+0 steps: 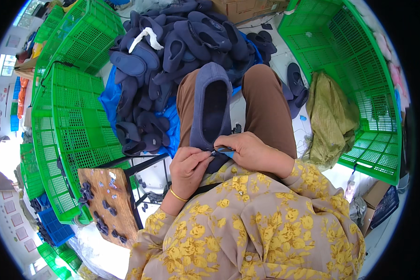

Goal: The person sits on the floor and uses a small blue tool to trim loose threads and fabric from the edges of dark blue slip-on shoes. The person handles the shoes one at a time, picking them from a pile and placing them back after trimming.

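Observation:
A dark blue fabric slipper (199, 109) rests over my lap, its toe pointing away and its opening facing up. At the heel end, my left hand (189, 169) is closed in a pinch on a small dark bit, too small to name. My right hand (254, 151) curls round the heel edge from the other side, fingers closed. A light blue patch (226, 152) shows at its fingers; whether it is a wrap or a held piece I cannot tell. Both hands' fingertips nearly meet.
Ahead lies a large heap of dark slippers (172, 51) on blue sheeting (108, 95). Green plastic crates (91, 130) stand at left, another crate (380, 112) at right beside an olive sack (329, 116). Small dark bows (110, 208) lie on a wooden board (119, 186) near my left arm.

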`<action>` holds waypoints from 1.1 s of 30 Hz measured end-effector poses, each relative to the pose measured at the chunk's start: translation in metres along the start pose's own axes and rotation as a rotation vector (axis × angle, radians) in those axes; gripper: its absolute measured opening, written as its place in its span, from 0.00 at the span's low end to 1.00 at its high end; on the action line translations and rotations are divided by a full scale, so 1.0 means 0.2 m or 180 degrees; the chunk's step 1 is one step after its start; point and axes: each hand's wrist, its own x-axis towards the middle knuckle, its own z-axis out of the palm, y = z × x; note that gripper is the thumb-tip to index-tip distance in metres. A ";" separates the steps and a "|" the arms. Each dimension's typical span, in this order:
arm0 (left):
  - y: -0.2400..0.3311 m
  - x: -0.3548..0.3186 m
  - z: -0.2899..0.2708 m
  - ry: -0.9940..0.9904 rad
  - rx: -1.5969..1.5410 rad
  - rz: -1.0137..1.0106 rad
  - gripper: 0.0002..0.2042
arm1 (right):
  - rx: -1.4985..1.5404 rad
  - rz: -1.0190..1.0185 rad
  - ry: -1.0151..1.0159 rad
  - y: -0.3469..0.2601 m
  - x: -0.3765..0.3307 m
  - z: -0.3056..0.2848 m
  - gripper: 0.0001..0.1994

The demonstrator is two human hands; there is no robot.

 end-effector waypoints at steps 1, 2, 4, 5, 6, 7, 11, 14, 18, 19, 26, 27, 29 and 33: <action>0.01 0.00 0.00 0.0023 0.0008 -0.0010 0.09 | -0.0128 -0.0019 -0.0034 0.00 0.00 0.01 0.15; 0.01 0.00 0.01 0.0031 0.0041 0.0004 0.08 | -0.0255 -0.0038 -0.0068 0.01 -0.01 0.01 0.15; 0.02 0.00 0.01 0.0046 0.0104 0.0039 0.08 | -0.0559 0.0047 -0.0103 -0.01 -0.01 0.02 0.18; 0.02 0.00 0.01 0.0040 0.0092 0.0051 0.08 | -0.0711 0.0091 -0.0120 -0.02 0.00 0.03 0.19; 0.01 -0.01 0.01 0.0037 0.0084 0.0060 0.08 | -0.0849 0.0042 -0.0089 -0.02 0.00 0.05 0.21; 0.01 -0.01 0.01 0.0034 0.0076 0.0070 0.08 | -0.0988 -0.0006 -0.0058 -0.02 0.01 0.07 0.23; 0.01 -0.02 0.00 0.0008 0.0192 0.0085 0.08 | -0.1138 -0.0303 0.0219 -0.04 0.02 0.10 0.24; 0.00 -0.04 0.00 0.0040 0.0278 0.0046 0.08 | -0.1438 -0.0482 0.0057 -0.07 0.04 0.07 0.21; 0.00 -0.05 0.00 0.0122 0.0232 0.0086 0.08 | -0.1227 -0.0512 -0.0225 -0.06 0.08 0.03 0.19; 0.00 -0.05 0.00 0.0145 0.0209 0.0110 0.07 | -0.1052 -0.0367 -0.0365 -0.06 0.10 0.00 0.18; 0.01 -0.03 0.01 0.0052 0.0126 0.0071 0.08 | -0.0926 -0.0879 0.0640 -0.11 0.11 0.00 0.10; 0.02 -0.03 0.00 0.0028 0.0114 0.0069 0.08 | -0.0769 -0.1142 0.0965 -0.12 0.13 0.02 0.11; 0.02 -0.02 0.00 0.0033 0.0093 0.0082 0.07 | 0.0786 -0.0752 0.1208 -0.15 0.15 0.01 0.08; 0.02 -0.01 0.01 0.0097 0.0075 0.0005 0.08 | 0.3970 0.0345 0.0655 -0.27 0.12 -0.18 0.03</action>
